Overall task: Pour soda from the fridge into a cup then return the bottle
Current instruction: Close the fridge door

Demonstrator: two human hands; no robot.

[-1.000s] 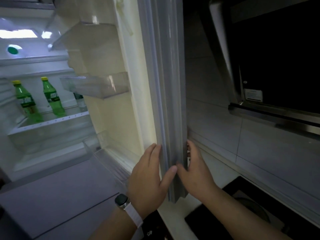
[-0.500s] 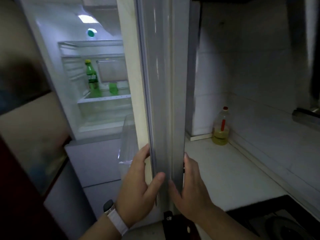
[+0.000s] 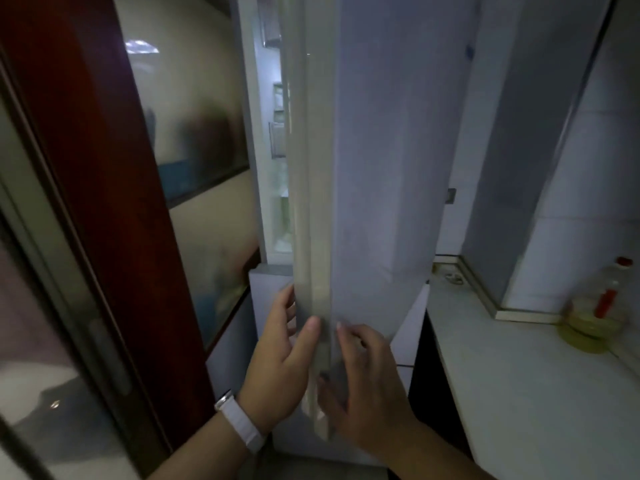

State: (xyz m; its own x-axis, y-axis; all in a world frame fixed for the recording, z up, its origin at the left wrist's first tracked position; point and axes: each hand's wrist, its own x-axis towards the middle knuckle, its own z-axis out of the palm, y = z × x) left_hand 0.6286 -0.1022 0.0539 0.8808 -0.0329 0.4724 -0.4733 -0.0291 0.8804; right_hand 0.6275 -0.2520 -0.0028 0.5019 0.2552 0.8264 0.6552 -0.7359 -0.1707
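The fridge door [image 3: 374,161] stands almost shut against the fridge [image 3: 250,150], with only a narrow lit strip of the inside showing between them. Both hands are on the door's lower end. The left hand [image 3: 282,358] has fairly straight fingers against the inner side and its thumb laid along the door's edge. The right hand [image 3: 367,382] is spread flat on the outer face, and neither hand holds anything else. No soda bottle and no cup can be seen. If the bottle is in the fridge, the door hides it, and the strip shows only pale shelf edges, too blurred to read. With empty hands and the door this near the frame, this is probably the closing of the fridge at the end of the task, leaving only the final push. The same pose would also fit the door just being pulled open at the start, and this view alone cannot settle which. Whether any soda has been poured cannot be told. To the right a pale tabletop [image 3: 519,382] carries a yellowish oil bottle [image 3: 594,320] with a red cap, smeared by blur near the edge of view. At the left a dark red sliding door [image 3: 114,209] with frosted glass fills the side. A white wristband [image 3: 240,422] sits on the left wrist.
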